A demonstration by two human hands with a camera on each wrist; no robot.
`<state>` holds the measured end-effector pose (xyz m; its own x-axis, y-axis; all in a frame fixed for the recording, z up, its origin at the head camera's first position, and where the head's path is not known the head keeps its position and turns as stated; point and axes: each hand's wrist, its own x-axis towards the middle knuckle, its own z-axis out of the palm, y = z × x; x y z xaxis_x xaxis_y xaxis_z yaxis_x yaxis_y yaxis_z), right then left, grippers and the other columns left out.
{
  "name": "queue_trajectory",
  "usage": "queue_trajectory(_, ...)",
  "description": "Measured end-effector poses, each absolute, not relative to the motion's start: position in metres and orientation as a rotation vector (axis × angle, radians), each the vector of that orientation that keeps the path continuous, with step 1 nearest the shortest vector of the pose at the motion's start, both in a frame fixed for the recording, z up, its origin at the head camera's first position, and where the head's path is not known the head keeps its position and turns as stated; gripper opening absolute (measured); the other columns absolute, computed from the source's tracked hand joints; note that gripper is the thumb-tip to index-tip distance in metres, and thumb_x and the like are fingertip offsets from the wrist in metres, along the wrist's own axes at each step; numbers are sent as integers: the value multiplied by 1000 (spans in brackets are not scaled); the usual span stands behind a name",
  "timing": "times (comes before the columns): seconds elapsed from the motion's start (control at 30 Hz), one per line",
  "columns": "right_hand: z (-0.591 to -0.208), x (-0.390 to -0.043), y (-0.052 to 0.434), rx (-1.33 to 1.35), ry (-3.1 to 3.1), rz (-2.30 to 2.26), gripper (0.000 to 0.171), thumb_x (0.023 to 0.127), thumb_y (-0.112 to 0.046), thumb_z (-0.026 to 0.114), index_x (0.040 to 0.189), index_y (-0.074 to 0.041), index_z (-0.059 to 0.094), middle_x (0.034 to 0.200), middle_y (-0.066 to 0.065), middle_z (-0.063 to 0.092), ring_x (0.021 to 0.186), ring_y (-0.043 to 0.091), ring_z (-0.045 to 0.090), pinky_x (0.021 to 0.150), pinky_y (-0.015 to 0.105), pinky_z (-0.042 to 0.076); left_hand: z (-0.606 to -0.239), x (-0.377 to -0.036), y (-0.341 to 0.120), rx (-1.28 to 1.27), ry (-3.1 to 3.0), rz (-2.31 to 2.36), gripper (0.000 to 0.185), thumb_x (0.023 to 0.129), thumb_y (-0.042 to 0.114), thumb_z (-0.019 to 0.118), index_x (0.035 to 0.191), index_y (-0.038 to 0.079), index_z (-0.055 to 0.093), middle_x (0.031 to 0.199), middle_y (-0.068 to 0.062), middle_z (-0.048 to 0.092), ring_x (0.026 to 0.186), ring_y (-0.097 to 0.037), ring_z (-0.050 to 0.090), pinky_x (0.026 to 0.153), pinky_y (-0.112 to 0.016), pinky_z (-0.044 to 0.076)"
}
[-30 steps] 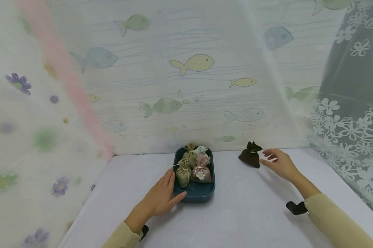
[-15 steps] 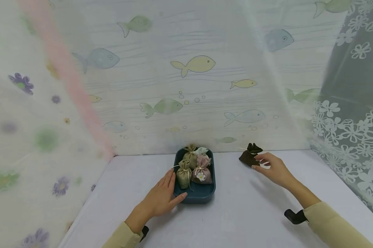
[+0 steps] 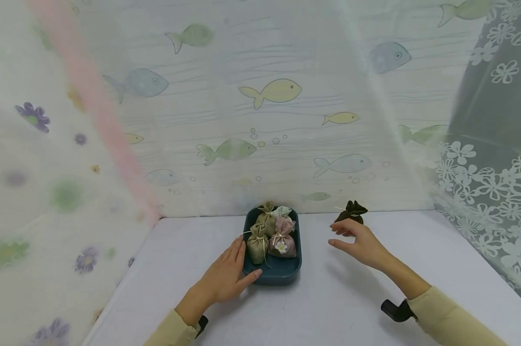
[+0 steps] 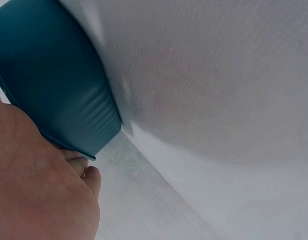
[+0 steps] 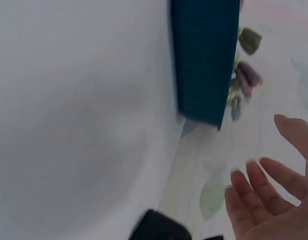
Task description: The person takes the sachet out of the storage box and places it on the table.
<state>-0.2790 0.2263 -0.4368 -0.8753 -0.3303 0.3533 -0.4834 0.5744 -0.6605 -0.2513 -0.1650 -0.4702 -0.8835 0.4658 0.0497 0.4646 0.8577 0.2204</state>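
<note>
Dark brown drawstring pouch [image 3: 350, 214]: stood on the white table [image 3: 329, 298] near the back wall, to the right of the tray and apart from it, its gathered top upward. Right hand [image 3: 359, 244]: hovered just in front of the pouch, fingers loosely spread and slightly bent, grasping nothing; whether a fingertip touched the pouch could not be told. The right wrist view showed the same open fingers [image 5: 264, 195] with the tray's side beyond them. Dark teal tray [image 3: 272, 271]: oblong, set near the middle of the table, holding several small tied pouches: two olive-green pouches [image 3: 257, 242], a pink pouch with a white flower [image 3: 282, 242], and a pale one at the back, largely hidden. Left hand [image 3: 226, 275]: lay flat on the table against the tray's left front corner, fingers straight along its rim, thumb touching its near edge; the left wrist view showed the tray's ribbed wall [image 4: 53, 90] pressed against the palm. Backdrop: pale sheet printed with fish [image 3: 271, 90]; floral lace curtain [image 3: 494, 192] at right.
</note>
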Motion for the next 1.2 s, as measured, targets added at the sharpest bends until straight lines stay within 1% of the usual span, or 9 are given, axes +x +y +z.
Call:
queue_trajectory(0.13, -437, -278, 210, 748, -2597, 1196, 37, 93, -20, 79, 124, -5, 67, 119, 5, 68, 109, 31, 65, 96, 50, 54, -471, -252, -166, 755, 3023, 369, 103, 100, 75, 30, 160, -7, 19, 170, -22, 8, 157, -36, 12, 124, -51, 22)
queue_trajectory(0.27, -438, -277, 194, 782, -2598, 1219, 38, 92, -22, 79, 125, -6, 67, 119, 5, 68, 110, 29, 65, 97, 51, 53, -470, -251, -166, 734, 3016, 359, 104, 99, 77, 29, 161, -6, 18, 170, -20, 7, 157, -35, 11, 124, -50, 21)
queue_trajectory(0.5, -437, -278, 169, 866, -2602, 1286, 41, 94, -22, 78, 129, -5, 65, 124, 14, 66, 114, 30, 64, 99, 53, 52, -471, -250, -167, 723, 3017, 353, 104, 99, 78, 27, 161, -5, 18, 170, -20, 7, 157, -34, 11, 125, -49, 21)
queue_trajectory(0.77, -436, -280, 138, 981, -2623, 1350, 47, 95, -24, 76, 132, 1, 62, 127, 16, 65, 118, 34, 63, 102, 54, 50, -469, -252, -168, 736, 3029, 347, 104, 99, 78, 26, 161, -5, 18, 170, -21, 8, 157, -35, 11, 124, -49, 21)
queue_trajectory(0.93, -439, -282, 119, 1037, -2619, 1405, 51, 96, -22, 75, 136, 4, 58, 128, 20, 62, 117, 37, 63, 100, 58, 50, -468, -251, -168, 733, 3033, 330, 104, 98, 78, 27, 161, -5, 18, 170, -20, 9, 157, -34, 12, 124, -49, 21)
queue_trajectory(1.07, -443, -285, 105, 1049, -2628, 1402, 56, 96, -23, 74, 140, 5, 54, 131, 22, 59, 117, 37, 63, 98, 55, 52, -468, -252, -166, 734, 3027, 345, 104, 98, 78, 27, 161, -5, 18, 170, -20, 9, 157, -33, 13, 124, -49, 22)
queue_trajectory(1.2, -446, -287, 92, 1015, -2649, 1426, 62, 97, -21, 73, 145, 9, 47, 137, 25, 56, 118, 37, 63, 97, 52, 53, -469, -251, -165, 742, 3016, 357, 104, 99, 78, 28, 161, -5, 18, 170, -20, 9, 157, -34, 12, 124, -49, 22)
